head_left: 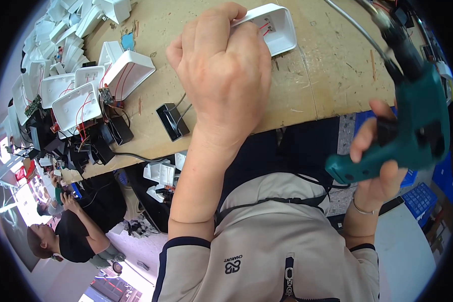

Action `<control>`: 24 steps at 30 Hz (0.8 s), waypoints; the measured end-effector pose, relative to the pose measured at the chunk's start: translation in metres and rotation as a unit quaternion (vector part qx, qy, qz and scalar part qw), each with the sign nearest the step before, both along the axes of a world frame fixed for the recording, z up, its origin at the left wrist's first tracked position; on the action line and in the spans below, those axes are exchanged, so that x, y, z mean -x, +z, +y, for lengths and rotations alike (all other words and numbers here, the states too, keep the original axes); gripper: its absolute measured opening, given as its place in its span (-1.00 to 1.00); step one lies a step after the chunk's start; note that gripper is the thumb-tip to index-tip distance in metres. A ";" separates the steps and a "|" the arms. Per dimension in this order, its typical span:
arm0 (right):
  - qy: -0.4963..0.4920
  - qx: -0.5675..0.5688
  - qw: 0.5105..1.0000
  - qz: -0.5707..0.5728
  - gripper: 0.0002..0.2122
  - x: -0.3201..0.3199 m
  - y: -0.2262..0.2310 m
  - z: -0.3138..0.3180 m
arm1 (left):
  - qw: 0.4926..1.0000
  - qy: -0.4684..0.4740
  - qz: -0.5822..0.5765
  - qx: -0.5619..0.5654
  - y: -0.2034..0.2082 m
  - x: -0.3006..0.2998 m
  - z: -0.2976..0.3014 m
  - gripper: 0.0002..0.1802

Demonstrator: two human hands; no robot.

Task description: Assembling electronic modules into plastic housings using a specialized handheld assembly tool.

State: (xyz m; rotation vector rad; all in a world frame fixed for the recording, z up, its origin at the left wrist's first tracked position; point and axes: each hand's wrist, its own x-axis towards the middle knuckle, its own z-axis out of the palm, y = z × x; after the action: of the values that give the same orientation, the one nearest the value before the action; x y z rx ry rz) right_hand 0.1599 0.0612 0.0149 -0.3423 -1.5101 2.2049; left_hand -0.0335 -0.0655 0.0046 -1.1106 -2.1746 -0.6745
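Note:
My left hand [224, 68] is closed round a white plastic housing [283, 31] on the workbench, its open side tipped up. Inside the housing, two red wires run to small metal contacts. The fingers cover its left part. A small black open box [170, 122] with thin dark leads lies below that hand. Off to the right, my right hand [380, 151] wraps round the handle of a green pistol-grip soldering gun [420, 121], held up over the bench's near edge. Its black neck ends in a metal tip, and a thin metal tube runs alongside.
White housings with red wires [78, 108] lie at the bench's left beside black boxes and circuit boards. More white housings [70, 30] are heaped behind them. Blue plastic crates [420, 201] stand lower right. At the lower left, another person [78, 229] holds a green tool.

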 end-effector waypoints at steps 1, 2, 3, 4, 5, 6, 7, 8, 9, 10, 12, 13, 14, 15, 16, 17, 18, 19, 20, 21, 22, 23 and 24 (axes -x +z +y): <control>-0.048 -0.053 0.997 -0.025 -0.21 -0.007 0.003 -0.003 | 1.000 0.000 -0.001 0.000 -0.012 0.011 0.011 -0.93; -0.041 -0.051 0.998 -0.021 -0.21 -0.013 0.005 -0.007 | 0.962 -0.126 0.084 -0.226 -0.028 0.032 0.027 -0.86; -0.072 -0.090 0.992 -0.056 -0.21 -0.021 0.006 -0.009 | 0.848 -0.250 0.157 -0.440 -0.039 0.043 0.041 -0.80; -0.102 -0.126 0.983 -0.089 -0.21 -0.029 0.006 -0.009 | 0.849 -0.251 0.156 -0.439 -0.040 0.042 0.042 -0.80; -0.103 -0.129 0.981 -0.106 -0.24 -0.035 0.006 -0.009 | 0.854 -0.240 0.153 -0.435 -0.040 0.041 0.042 -0.84; -0.104 -0.130 0.980 -0.106 -0.24 -0.038 0.007 -0.011 | 0.860 -0.228 0.150 -0.431 -0.040 0.041 0.043 -0.88; -0.113 -0.139 0.977 -0.117 -0.25 -0.039 0.008 -0.013 | 0.860 -0.228 0.150 -0.432 -0.040 0.041 0.044 -0.88; -0.123 -0.148 0.973 -0.126 -0.26 -0.040 0.009 -0.016 | 0.853 -0.231 0.165 -0.438 -0.040 0.042 0.047 -0.87; -0.117 -0.131 0.976 -0.128 -0.28 -0.041 0.008 -0.018 | 0.846 -0.234 0.180 -0.444 -0.040 0.043 0.049 -0.85; -0.117 -0.132 0.976 -0.128 -0.28 -0.040 0.007 -0.017 | 0.846 -0.234 0.180 -0.445 -0.044 0.046 0.048 -0.85; -0.095 -0.149 0.976 -0.128 -0.29 -0.039 0.005 -0.016 | 0.854 -0.200 0.222 -0.426 -0.047 0.052 0.045 -0.85; -0.095 -0.149 0.976 -0.127 -0.29 -0.038 0.005 -0.015 | 0.854 -0.200 0.222 -0.426 -0.050 0.051 0.046 -0.85; -0.090 -0.142 0.977 -0.133 -0.29 -0.036 0.006 -0.015 | 0.851 -0.208 0.207 -0.435 -0.045 0.047 0.048 -0.85; -0.084 -0.135 0.977 -0.139 -0.30 -0.034 0.006 -0.014 | 0.848 -0.215 0.191 -0.444 -0.041 0.044 0.050 -0.86; -0.084 -0.136 0.977 -0.139 -0.30 -0.033 0.006 -0.013 | 0.848 -0.215 0.191 -0.445 -0.041 0.045 0.051 -0.86; -0.077 -0.140 0.977 -0.142 -0.30 -0.032 0.005 -0.012 | 0.849 -0.210 0.200 -0.442 -0.041 0.045 0.051 -0.86; -0.070 -0.143 0.977 -0.144 -0.31 -0.030 0.005 -0.011 | 0.850 -0.205 0.209 -0.439 -0.041 0.046 0.051 -0.86; -0.069 -0.144 0.977 -0.144 -0.31 -0.029 0.005 -0.011 | 0.850 -0.204 0.210 -0.439 -0.041 0.045 0.050 -0.86; -0.066 -0.139 0.977 -0.150 -0.31 -0.027 0.006 -0.010 | 0.860 -0.193 0.199 -0.428 -0.041 0.044 0.048 -0.87; -0.062 -0.135 0.977 -0.156 -0.30 -0.025 0.006 -0.010 | 0.870 -0.182 0.188 -0.418 -0.041 0.043 0.047 -0.88; -0.061 -0.135 0.976 -0.157 -0.30 -0.024 0.005 -0.009 | 0.870 -0.181 0.188 -0.418 -0.041 0.044 0.048 -0.88; -0.055 -0.141 0.977 -0.152 -0.30 -0.023 0.004 -0.008 | 0.860 -0.188 0.204 -0.429 -0.041 0.046 0.051 -0.88; -0.049 -0.147 0.977 -0.148 -0.30 -0.022 0.003 -0.007 | 0.849 -0.195 0.221 -0.439 -0.041 0.048 0.052 -0.89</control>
State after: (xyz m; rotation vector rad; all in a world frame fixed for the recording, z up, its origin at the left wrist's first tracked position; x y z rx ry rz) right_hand 0.1814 0.0543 0.0178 -0.6551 -1.9019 1.8802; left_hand -0.0811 -0.0132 -0.0361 -1.0314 -1.0229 -1.2708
